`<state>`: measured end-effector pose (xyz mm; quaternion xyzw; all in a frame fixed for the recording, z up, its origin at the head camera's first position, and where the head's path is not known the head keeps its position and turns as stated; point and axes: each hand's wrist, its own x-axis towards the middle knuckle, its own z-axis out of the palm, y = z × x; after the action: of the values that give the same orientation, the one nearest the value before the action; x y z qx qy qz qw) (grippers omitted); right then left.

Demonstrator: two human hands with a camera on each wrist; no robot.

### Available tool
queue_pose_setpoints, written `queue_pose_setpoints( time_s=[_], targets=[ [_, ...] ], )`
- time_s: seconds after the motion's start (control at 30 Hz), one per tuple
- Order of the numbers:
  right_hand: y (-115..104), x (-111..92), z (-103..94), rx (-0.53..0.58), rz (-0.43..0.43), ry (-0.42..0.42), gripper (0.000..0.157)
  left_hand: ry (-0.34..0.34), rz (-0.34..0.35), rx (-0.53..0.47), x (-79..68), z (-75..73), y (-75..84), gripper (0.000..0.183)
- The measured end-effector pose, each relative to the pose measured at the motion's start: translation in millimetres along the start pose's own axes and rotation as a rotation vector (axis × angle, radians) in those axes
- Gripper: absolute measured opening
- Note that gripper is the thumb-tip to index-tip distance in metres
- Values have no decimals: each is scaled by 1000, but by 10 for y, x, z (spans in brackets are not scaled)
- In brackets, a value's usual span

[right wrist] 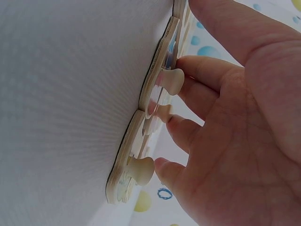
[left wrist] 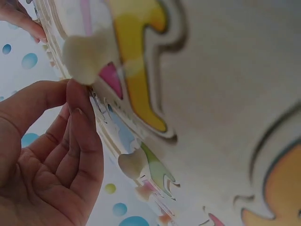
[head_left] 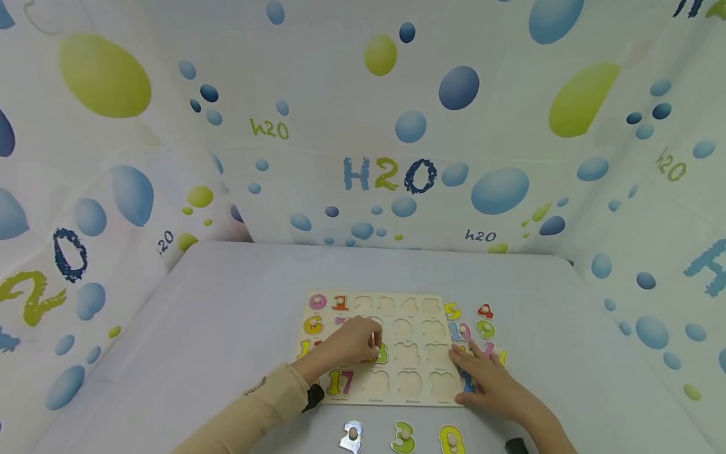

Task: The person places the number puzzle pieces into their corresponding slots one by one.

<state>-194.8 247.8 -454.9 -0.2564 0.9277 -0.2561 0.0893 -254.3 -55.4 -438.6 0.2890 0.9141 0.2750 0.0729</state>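
Observation:
A wooden number puzzle board (head_left: 391, 394) lies on the table, with several knobbed number pieces in its left-hand recesses. Over its middle, my left hand (head_left: 354, 340) pinches with thumb and forefinger at a number piece with a green 3 (head_left: 382, 354), largely covered by the hand. Close to the left wrist camera, a pale knob (left wrist: 84, 59) stands on a yellow and pink piece. At the board's right edge, my right hand (head_left: 490, 378) spreads over loose number pieces, partly hiding them. In the right wrist view its fingers (right wrist: 202, 70) lie beside wooden knobs (right wrist: 171, 81).
Loose pieces, among them a yellow 5 (head_left: 452, 311), a red 4 (head_left: 484, 311) and a green 9 (head_left: 484, 328), lie right of the board. A silvery 2 (head_left: 351, 436), a green 3 (head_left: 403, 437) and a yellow piece (head_left: 452, 439) lie in front. A patterned curtain (head_left: 317, 145) surrounds the table.

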Motion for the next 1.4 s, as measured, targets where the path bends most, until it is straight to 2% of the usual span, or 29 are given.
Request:
queue_pose_setpoints(
  time_s=[0.17, 0.27, 0.37, 0.43, 0.5, 0.6, 0.7, 0.77, 0.83, 0.97, 1.1, 1.17, 1.27, 1.33, 1.4],
  targets=[
    [-18, 25, -21, -1, -9, 6, 79, 1, -9, 19, 10, -5, -5, 17],
    [-14, 34, -23, 6, -6, 5, 79, -4, -44, 106, -35, -29, 43, 10],
    [-2, 24, -17, 4, -7, -2, 79, 11, -74, 217, -192, -77, 150, 19],
    [6, 7, -9, 2, -10, -4, 79, 4, -60, 249, -356, -114, 222, 23],
    [12, -9, -2, -12, -16, -1, 79, -43, -10, 213, -536, -127, 270, 19],
    [13, -21, 2, -22, -21, 7, 79, -194, 68, 107, -786, -110, 297, 16],
    [9, -16, -1, -28, -21, 10, 79, -314, 114, 8, -948, -39, 287, 18],
    [6, -9, -4, -27, -18, 10, 79, -330, 147, -21, -994, 20, 264, 18],
    [5, -4, 0, -22, -14, 9, 80, -316, 177, -34, -1003, 65, 246, 19],
    [14, -7, 16, -12, -11, 9, 80, -291, 207, -26, -965, 84, 238, 18],
    [20, -8, 24, -10, -15, 7, 80, -259, 170, -105, -819, -76, 226, 17],
    [19, -7, 17, -18, -15, 9, 80, -204, 127, -167, -668, -217, 180, 15],
    [14, -13, -1, -16, -23, 18, 79, -71, 61, -191, -361, -418, 35, 10],
    [10, -17, -6, -8, -27, 22, 80, -4, 23, -195, -140, -503, -93, 6],
    [6, -20, -3, 8, -31, 19, 80, 35, -13, -194, 50, -541, -209, 3]
  ],
)
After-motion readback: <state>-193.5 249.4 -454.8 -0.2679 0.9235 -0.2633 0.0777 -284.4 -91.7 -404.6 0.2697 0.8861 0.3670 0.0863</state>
